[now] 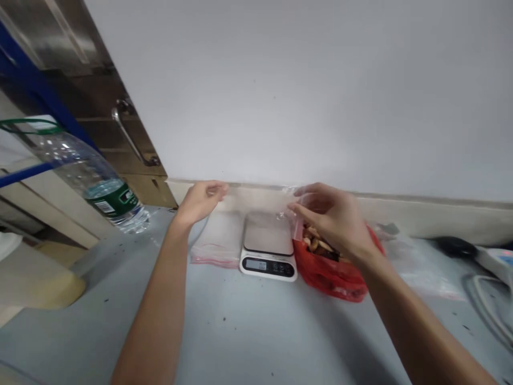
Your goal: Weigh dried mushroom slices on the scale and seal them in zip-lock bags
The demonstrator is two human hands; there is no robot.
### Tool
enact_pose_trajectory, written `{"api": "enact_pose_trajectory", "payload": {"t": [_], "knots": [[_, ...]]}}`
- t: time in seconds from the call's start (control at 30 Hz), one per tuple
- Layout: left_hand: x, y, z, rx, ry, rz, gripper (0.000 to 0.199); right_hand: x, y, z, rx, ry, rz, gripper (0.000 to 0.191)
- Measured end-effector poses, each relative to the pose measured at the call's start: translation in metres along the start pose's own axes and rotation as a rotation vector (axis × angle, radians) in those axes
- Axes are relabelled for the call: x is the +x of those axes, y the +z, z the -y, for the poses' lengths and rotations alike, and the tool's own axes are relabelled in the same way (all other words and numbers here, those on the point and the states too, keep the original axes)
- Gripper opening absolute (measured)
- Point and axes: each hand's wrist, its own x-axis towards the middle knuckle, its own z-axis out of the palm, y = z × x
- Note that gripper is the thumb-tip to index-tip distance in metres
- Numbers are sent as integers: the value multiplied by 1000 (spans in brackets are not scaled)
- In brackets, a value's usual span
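My left hand and my right hand each pinch one end of a clear plastic zip bag, stretched between them above a small white kitchen scale. The scale stands on a grey table and its display is lit. Below my right hand, to the right of the scale, lies a red plastic bag holding brown nuts. More clear zip bags with a pink strip lie flat to the left of the scale.
A large clear water bottle with a green label stands at the table's left rear. A wooden door with a metal handle is behind it. Crumpled clear plastic and a white device lie at the right. A white wall backs the table.
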Motion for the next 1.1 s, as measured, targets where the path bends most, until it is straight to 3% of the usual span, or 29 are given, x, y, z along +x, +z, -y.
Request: {"api": "enact_pose_trajectory", "payload": {"t": [0.1,0.17,0.3,0.4,0.5,0.6,0.77,0.97,1.1], "knots": [[-3,-34,29,84,-203,63,36,5,44,20,-317,-265,75,16],[-8,-46,41,94,-318,146,44,5,75,36,-564,-399,243,26],[-14,-51,58,92,-411,276,49,-3,128,59,-746,-406,700,31],[-9,-52,67,145,-346,261,39,-11,148,57,-719,-361,828,27],[-2,-50,69,200,-175,223,23,-19,152,50,-693,-340,878,29],[0,-37,63,196,-27,304,16,-26,149,43,-640,-291,874,29],[3,-5,58,300,-1,503,34,-38,145,36,-579,-243,852,31],[4,15,61,531,-33,533,66,-54,136,30,-619,-314,826,34],[1,23,51,662,-76,568,90,-58,113,24,-458,-321,851,32]]}}
